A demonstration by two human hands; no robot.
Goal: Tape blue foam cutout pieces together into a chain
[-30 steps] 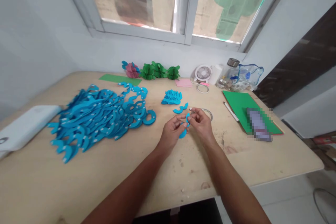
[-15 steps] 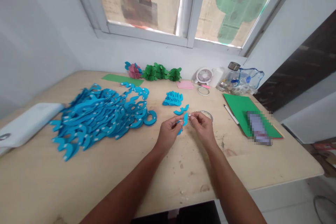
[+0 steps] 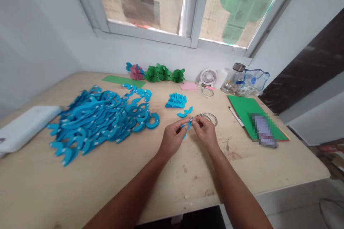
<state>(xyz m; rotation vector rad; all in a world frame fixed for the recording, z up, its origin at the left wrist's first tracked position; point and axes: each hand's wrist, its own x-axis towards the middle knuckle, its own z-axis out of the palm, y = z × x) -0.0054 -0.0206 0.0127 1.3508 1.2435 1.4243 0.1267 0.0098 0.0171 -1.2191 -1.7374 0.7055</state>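
My left hand (image 3: 172, 138) and my right hand (image 3: 205, 134) meet over the wooden table (image 3: 188, 175), both pinching a blue crescent-shaped cutout (image 3: 188, 126). Fingers hide most of it. To the left lies a large heap of blue crescent cutouts (image 3: 102, 121) with small white marks. Closer to my hands are a small stack of blue cutouts (image 3: 176, 101) and a pair of loose crescents (image 3: 185, 112). A thin wire ring (image 3: 210, 118) lies just beyond my right hand.
Along the wall stand green paper honeycomb decorations (image 3: 163, 73), a small white fan (image 3: 208, 77), a glass jar (image 3: 233, 78) and a clear plastic pouch (image 3: 255, 80). A green sheet (image 3: 245, 112) and white pen (image 3: 236, 116) lie right. A white pad (image 3: 27, 128) sits left.
My hands have drawn closer together, and the blue crescent between them now sits more hidden in my fingers. The view has shifted slightly.
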